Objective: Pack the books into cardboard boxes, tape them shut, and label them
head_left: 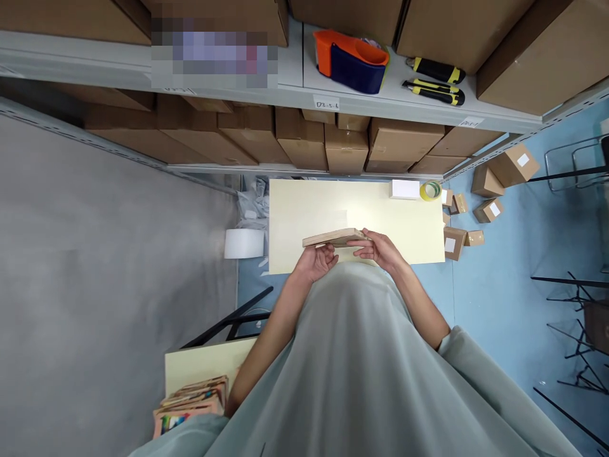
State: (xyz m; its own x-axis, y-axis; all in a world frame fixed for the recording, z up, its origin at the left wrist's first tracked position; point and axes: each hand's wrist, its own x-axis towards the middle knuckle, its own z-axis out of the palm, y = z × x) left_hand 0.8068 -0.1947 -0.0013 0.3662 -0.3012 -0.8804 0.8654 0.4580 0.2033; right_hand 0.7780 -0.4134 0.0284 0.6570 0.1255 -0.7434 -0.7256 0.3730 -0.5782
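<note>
A flat, folded piece of brown cardboard [333,238] is held above the near edge of a pale yellow table [304,209]. My left hand [316,261] curls under its left end with the fingers closed. At the right end my right hand [380,249] grips it with thumb and fingers. Both forearms reach out from a grey-green top.
On the table's far edge lie a white pad [405,189] and a yellow tape roll [431,190]. Shelves behind hold cardboard boxes, an orange and blue tape dispenser [352,60] and two yellow-black cutters [435,81]. Small labelled boxes [485,203] lie on the blue floor at right. Stacked colourful flat items [190,403] sit at lower left.
</note>
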